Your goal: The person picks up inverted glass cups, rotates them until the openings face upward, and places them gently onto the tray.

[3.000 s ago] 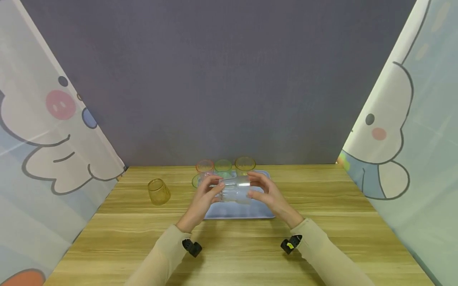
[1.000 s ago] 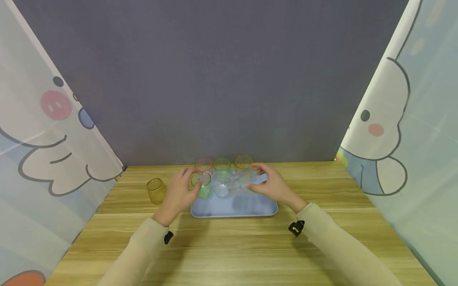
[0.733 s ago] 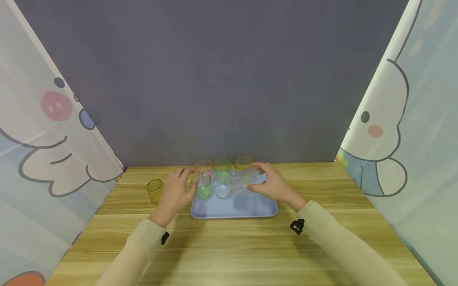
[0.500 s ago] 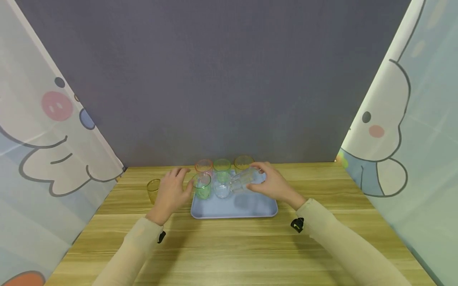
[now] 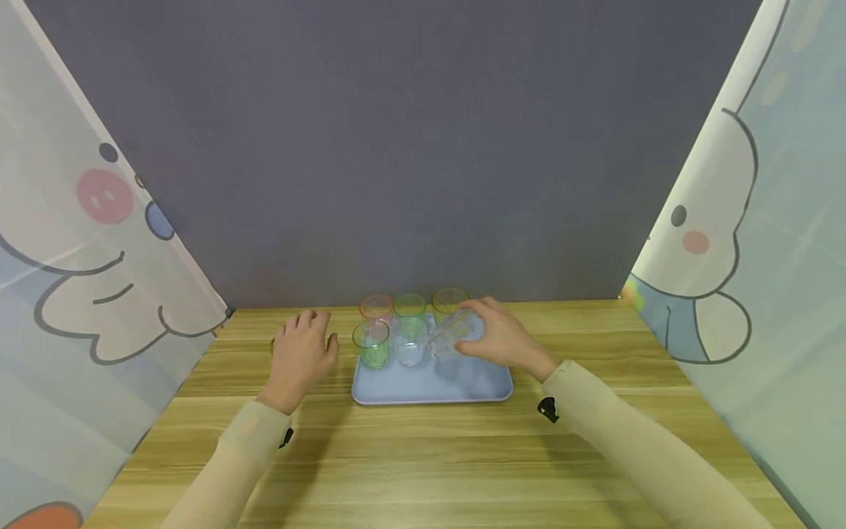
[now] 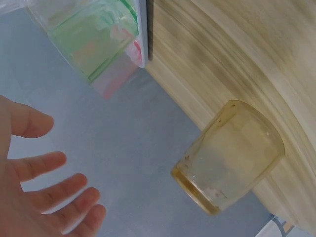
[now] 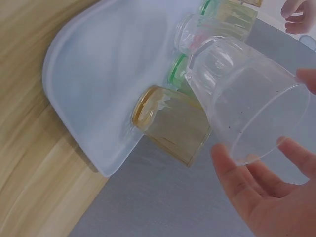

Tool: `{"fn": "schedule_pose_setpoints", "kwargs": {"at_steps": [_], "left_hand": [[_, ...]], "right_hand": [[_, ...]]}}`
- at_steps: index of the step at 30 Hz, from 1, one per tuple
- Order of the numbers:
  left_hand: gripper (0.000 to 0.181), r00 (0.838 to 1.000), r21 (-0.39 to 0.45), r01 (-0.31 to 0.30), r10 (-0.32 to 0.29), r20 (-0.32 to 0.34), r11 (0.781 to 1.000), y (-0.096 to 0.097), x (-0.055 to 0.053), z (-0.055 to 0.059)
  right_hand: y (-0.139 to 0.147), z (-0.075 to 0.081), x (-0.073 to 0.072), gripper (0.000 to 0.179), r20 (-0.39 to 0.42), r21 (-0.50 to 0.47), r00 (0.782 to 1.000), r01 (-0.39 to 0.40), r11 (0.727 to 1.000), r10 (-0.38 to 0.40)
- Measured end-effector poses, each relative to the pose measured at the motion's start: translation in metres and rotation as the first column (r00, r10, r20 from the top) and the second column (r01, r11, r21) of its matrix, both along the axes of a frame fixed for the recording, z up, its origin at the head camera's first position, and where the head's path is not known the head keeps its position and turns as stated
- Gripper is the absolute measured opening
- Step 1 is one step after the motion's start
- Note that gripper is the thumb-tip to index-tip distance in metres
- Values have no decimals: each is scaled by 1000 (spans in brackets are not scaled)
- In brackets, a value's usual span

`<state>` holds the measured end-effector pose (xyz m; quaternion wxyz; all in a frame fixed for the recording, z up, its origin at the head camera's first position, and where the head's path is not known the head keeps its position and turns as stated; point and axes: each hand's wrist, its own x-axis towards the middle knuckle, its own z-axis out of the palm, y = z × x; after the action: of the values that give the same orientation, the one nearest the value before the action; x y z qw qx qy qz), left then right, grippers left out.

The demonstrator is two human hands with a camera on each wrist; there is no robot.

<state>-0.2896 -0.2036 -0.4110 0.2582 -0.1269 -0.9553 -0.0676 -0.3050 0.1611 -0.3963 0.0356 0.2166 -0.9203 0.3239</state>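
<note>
My right hand (image 5: 499,334) holds a clear drinking glass (image 5: 449,336) tilted above the right part of a pale blue tray (image 5: 429,389). In the right wrist view, its fingers and thumb grip that glass near the wide rim, its narrower base pointing toward the other glasses. My left hand (image 5: 300,360) is left of the tray with fingers spread and nothing in them. An amber glass (image 6: 232,153) stands on the table close to it, almost wholly hidden behind the hand in the head view.
On the tray stand a green glass (image 5: 373,351) and a clear glass (image 5: 410,351) in front. Behind them are a red-rimmed glass (image 5: 377,305), another green glass (image 5: 410,303) and an amber glass (image 5: 451,298). A grey panel (image 5: 423,184) rises behind the wooden table (image 5: 410,463).
Three seconds ago both hands held the clear glass. The left hand has since moved left, past the front green glass, toward the amber one. The right hand keeps the clear glass over the tray.
</note>
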Motion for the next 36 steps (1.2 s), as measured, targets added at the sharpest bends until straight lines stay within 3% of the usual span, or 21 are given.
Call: {"fn": "schedule_pose_setpoints", "kwargs": {"at_steps": [15, 36], "left_hand": [[32, 986, -34, -148, 150, 79, 988, -11, -5, 1], [38, 954, -63, -199, 208, 215, 978, -26, -11, -1]], "right_hand": [[-11, 3, -7, 75, 8, 131, 1000, 9, 991, -10], [-24, 0, -19, 76, 14, 251, 1000, 4, 968, -8]]}}
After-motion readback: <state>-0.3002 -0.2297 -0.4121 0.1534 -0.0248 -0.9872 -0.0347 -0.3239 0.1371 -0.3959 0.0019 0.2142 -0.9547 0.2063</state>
